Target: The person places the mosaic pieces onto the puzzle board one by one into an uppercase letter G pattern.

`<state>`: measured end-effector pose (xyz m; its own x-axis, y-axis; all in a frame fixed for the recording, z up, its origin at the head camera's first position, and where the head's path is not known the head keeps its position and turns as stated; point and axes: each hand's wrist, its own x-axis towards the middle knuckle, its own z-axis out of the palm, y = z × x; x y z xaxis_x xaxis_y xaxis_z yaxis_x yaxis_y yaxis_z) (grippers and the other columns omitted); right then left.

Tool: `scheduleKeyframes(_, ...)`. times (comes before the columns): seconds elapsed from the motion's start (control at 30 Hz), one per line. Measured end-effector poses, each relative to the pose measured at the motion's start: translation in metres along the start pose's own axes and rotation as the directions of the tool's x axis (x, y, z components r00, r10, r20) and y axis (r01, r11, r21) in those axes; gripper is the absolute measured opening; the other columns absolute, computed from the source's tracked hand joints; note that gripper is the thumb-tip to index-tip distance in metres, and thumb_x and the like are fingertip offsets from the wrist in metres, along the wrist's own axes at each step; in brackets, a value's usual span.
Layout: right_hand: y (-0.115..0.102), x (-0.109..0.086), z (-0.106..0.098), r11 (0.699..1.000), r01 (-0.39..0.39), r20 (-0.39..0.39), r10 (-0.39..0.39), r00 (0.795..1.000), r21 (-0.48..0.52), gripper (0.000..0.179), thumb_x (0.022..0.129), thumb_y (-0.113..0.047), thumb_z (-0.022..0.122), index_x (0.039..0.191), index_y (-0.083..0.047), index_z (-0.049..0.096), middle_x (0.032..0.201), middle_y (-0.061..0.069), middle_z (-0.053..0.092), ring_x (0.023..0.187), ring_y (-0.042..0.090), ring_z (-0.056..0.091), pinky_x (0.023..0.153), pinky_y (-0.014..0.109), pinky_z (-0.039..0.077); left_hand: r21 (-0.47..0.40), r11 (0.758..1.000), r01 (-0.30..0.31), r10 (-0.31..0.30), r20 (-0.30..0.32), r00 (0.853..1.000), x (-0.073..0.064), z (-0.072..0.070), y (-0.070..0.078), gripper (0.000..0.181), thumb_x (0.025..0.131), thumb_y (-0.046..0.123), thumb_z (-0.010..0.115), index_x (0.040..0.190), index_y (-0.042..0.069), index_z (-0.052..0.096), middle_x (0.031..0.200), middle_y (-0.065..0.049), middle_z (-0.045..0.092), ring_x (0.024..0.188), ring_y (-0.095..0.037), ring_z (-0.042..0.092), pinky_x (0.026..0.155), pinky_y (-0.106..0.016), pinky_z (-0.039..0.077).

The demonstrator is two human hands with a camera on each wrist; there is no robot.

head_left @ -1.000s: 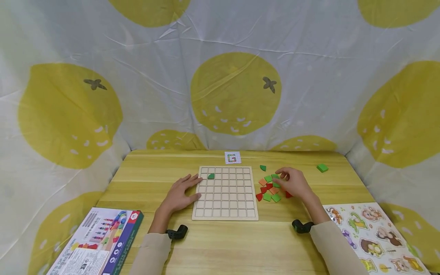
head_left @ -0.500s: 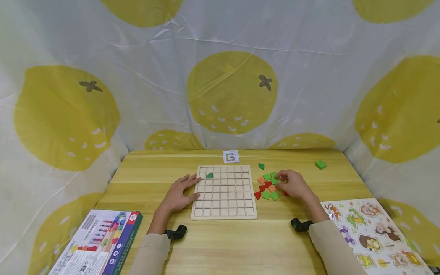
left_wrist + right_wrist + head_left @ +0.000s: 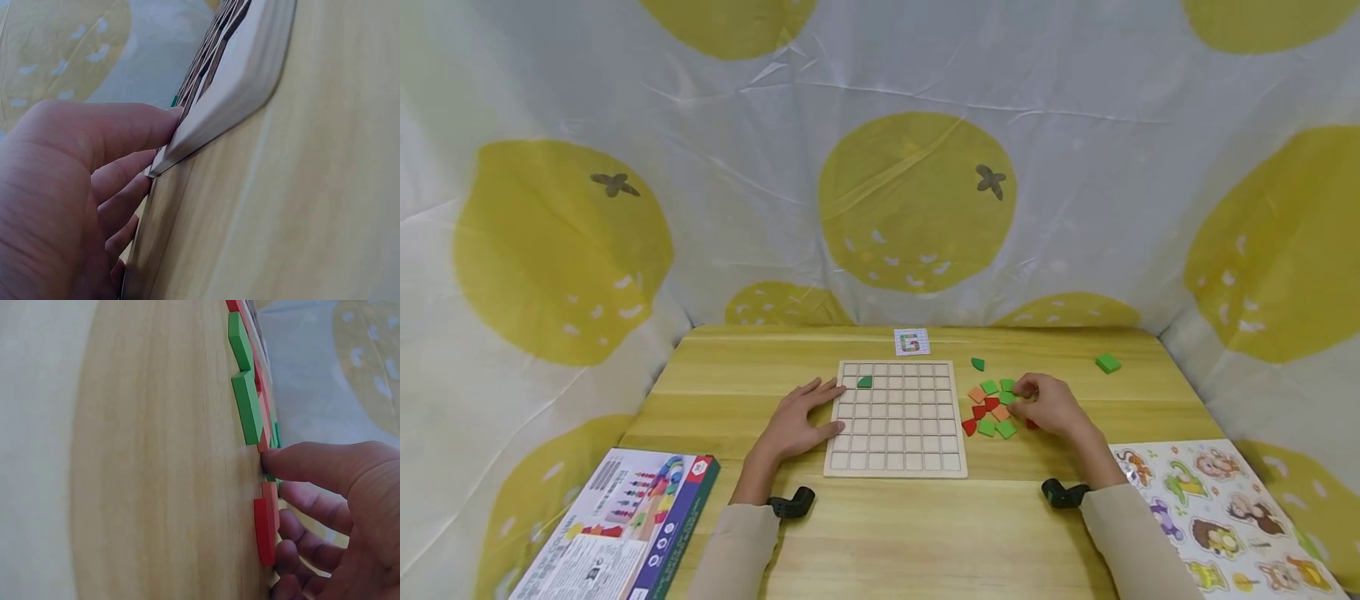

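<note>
A square wooden grid board (image 3: 897, 417) lies on the table with one dark green quarter-round tile (image 3: 866, 382) in a cell near its upper left. My left hand (image 3: 796, 423) rests at the board's left edge, fingers spread; its thumb (image 3: 140, 128) touches the rim in the left wrist view. My right hand (image 3: 1054, 406) is at the right side of a loose group of tiles, thumb and forefinger apart beside a green tile (image 3: 1006, 398). Whether they pinch it is not clear. A red tile (image 3: 264, 531) and an orange one lie by its fingers.
Several red, orange and green tiles (image 3: 992, 404) lie right of the board. A dark green tile (image 3: 977, 364) lies above them, and green pieces (image 3: 1108, 363) farther right. A pattern card (image 3: 912, 342) lies behind the board. A box (image 3: 617, 525) stands left, an animal sticker sheet (image 3: 1221, 508) right.
The head view has shifted slightly. My right hand has drawn a little to the right at the tile group. My left hand stays on the board's edge.
</note>
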<state>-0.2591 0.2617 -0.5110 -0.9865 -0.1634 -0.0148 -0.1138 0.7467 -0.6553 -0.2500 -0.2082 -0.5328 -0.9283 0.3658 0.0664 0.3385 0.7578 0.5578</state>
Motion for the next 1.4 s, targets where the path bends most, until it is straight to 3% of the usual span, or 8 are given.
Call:
scheduleKeyframes(0.33,0.006,0.0,0.0,1.0,-0.014,-0.004,0.014,1.0,-0.009,0.026,0.09,-0.023,0.078,0.11,-0.005,0.075,0.104,0.012,0.067,0.09,0.023,0.057,0.074,0.033,0.049,0.001,1.0,0.022,-0.022,0.001,1.0,0.001,0.002,0.001,0.066,0.093,0.042,0.07,0.154,0.028,0.051,0.166,0.003,0.039,0.157,-0.038,0.025,0.126,-0.066,0.017)
scheduleKeyframes(0.6,0.0,0.003,-0.005,1.0,0.022,-0.026,-0.021,0.999,0.015,0.029,0.091,-0.023,0.078,0.112,-0.003,0.075,0.1,0.01,0.07,0.083,0.02,0.059,0.071,0.031,0.052,-0.007,1.0,0.017,-0.017,0.008,1.0,0.0,-0.002,-0.001,0.069,0.092,0.045,0.071,0.155,0.026,0.049,0.166,0.002,0.038,0.158,-0.037,0.024,0.127,-0.064,0.015)
scheduleKeyframes(1.03,-0.026,0.013,0.006,0.995,0.096,-0.05,-0.095,0.994,0.013,0.028,0.091,-0.023,0.078,0.113,-0.006,0.077,0.098,0.006,0.069,0.08,0.019,0.057,0.07,0.032,0.05,0.025,0.998,-0.057,0.056,0.048,0.997,0.0,-0.003,-0.003,0.083,0.087,0.054,0.073,0.158,0.022,0.044,0.168,-0.002,0.035,0.158,-0.036,0.023,0.126,-0.066,0.013)
scheduleKeyframes(1.4,-0.058,0.022,0.018,0.989,0.138,-0.055,-0.135,0.989,0.049,0.027,0.091,-0.022,0.078,0.114,-0.007,0.077,0.1,0.008,0.067,0.088,0.022,0.055,0.073,0.034,0.049,0.037,0.998,-0.042,0.039,0.055,0.998,0.0,-0.003,0.0,0.086,0.086,0.054,0.073,0.159,0.022,0.043,0.168,-0.002,0.034,0.158,-0.037,0.023,0.126,-0.065,0.014)
